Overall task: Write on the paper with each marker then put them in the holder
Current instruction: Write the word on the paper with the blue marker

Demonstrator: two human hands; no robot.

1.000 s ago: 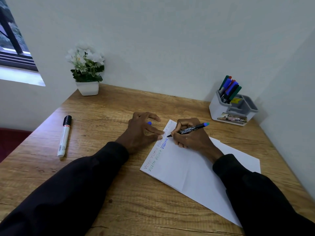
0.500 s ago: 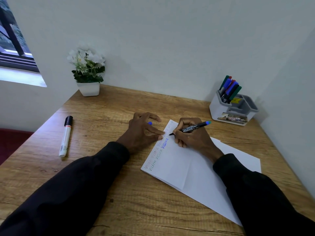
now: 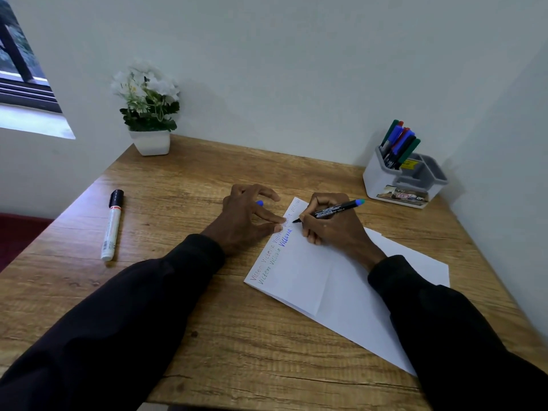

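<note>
A white paper (image 3: 314, 280) lies on the wooden desk (image 3: 207, 336), with rows of coloured handwriting along its left edge. My right hand (image 3: 332, 229) grips a black marker with a blue end (image 3: 335, 209), its tip touching the paper near the top. My left hand (image 3: 249, 216) presses two fingertips on the paper's edge and holds a small blue cap (image 3: 260, 203) in its palm. At the back right stands a white and grey holder (image 3: 385, 185) with several markers (image 3: 398, 143) upright in it.
A thick white marker with a black cap (image 3: 111, 225) lies on the desk to the left. A white pot of white flowers (image 3: 149, 140) sits at the back left by the wall. Walls close off the back and right sides.
My right hand has shifted the marker slightly up the paper along the blue line of writing. The left hand stays in place.
</note>
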